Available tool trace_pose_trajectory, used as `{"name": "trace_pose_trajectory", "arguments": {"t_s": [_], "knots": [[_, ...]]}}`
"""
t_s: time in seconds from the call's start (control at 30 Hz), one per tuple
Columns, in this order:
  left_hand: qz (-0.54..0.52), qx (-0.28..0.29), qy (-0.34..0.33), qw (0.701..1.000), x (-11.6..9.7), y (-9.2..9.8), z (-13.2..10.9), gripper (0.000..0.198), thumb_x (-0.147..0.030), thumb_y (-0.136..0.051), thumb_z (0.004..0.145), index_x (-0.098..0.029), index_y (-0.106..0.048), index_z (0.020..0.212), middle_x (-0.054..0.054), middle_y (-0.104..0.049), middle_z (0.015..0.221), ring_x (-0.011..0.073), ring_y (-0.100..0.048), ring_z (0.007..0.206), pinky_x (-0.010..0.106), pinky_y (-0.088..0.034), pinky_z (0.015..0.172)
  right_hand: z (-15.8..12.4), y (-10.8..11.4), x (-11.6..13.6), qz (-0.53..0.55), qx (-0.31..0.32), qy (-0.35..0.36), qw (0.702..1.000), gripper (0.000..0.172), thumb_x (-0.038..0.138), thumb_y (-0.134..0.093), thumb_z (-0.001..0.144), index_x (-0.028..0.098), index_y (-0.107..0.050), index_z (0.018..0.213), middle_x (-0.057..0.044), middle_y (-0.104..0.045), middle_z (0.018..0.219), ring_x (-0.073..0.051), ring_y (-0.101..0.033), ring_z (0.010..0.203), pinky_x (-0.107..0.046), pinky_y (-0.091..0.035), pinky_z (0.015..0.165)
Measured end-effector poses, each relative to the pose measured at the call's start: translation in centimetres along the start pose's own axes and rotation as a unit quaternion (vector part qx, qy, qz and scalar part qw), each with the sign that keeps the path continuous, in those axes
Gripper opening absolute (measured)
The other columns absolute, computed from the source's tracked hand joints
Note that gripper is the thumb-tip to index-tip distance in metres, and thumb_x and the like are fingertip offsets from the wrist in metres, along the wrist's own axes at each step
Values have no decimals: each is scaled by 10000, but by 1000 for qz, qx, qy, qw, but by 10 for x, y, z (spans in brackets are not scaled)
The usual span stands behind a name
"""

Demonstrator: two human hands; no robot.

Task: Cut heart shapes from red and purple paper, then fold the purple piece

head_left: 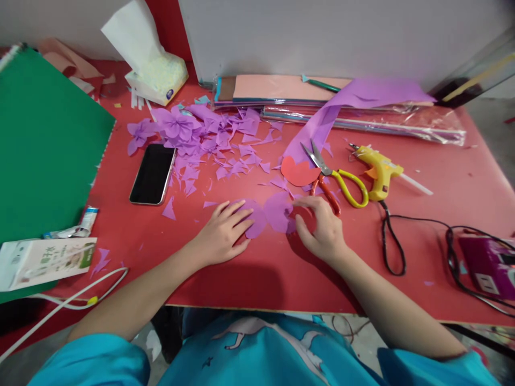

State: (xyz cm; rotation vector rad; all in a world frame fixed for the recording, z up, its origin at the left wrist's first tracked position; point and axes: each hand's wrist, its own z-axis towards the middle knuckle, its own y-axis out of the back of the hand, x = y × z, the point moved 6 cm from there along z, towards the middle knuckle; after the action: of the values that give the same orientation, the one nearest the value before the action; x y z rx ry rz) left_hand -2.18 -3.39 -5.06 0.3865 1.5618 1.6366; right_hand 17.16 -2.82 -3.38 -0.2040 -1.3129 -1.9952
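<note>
A purple paper piece made of rounded shapes lies flat on the red table. My left hand rests on its left part with the fingers spread. At its right edge is my right hand, thumb and index finger apart, the fingertips close to or touching the paper. Just beyond, a red paper shape lies under the blades of yellow-and-red-handled scissors. Purple paper flowers sit behind my left hand among many purple scraps.
A phone lies left of the scraps. On the right are a yellow glue gun with a black cord and a purple box. Behind are wrapped paper packs, a purple strip and a tissue box. A green board covers the left.
</note>
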Motion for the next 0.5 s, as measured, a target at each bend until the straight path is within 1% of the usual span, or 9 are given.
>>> {"name": "trace_pose_trajectory", "arguments": {"t_s": [0.13,0.2,0.27,0.37,0.43,0.5], "knots": [[10,-14,-8,1000,1,0,0,296,-175,-459,843,-132,-635,1078,145,-628,1172,309,-464,1229,532,-368,991,-1,11,-9,16,-64,-88,994,222,114,-488,785,223,-519,976,-75,-642,870,-239,-632,828,-425,-524,751],[14,-16,-17,1000,0,1,0,299,-148,-454,837,-123,-633,1075,145,-628,1172,315,-468,1225,540,-375,983,-1,11,-9,13,-64,-87,994,239,91,-480,771,224,-525,965,-78,-652,874,-243,-635,835,-429,-518,754],[21,-20,-26,999,0,1,0,298,-120,-450,828,-114,-632,1065,141,-632,1166,319,-479,1214,541,-387,976,1,7,-5,13,-32,-40,999,270,57,-465,757,231,-527,954,-70,-667,884,-239,-641,852,-449,-493,813],[26,-29,-35,999,-1,3,0,281,-97,-447,826,-106,-633,1037,129,-645,1146,318,-501,1194,536,-400,978,1,-7,4,15,65,56,996,308,41,-462,744,228,-522,982,-65,-684,933,-230,-645,912,-500,-399,947],[22,-29,-34,999,-1,3,0,274,-91,-445,828,-102,-630,1030,127,-646,1144,318,-502,1195,541,-393,991,-2,-16,6,10,124,85,989,334,56,-465,749,207,-515,1042,-95,-679,1004,-238,-632,977,-521,-352,984],[16,-25,-32,999,-2,3,1,272,-89,-446,827,-95,-625,1030,132,-639,1153,320,-496,1204,551,-381,1001,-3,-21,8,8,159,98,982,356,77,-466,763,187,-503,1100,-123,-667,1057,-252,-605,1043,-532,-332,993]]}}
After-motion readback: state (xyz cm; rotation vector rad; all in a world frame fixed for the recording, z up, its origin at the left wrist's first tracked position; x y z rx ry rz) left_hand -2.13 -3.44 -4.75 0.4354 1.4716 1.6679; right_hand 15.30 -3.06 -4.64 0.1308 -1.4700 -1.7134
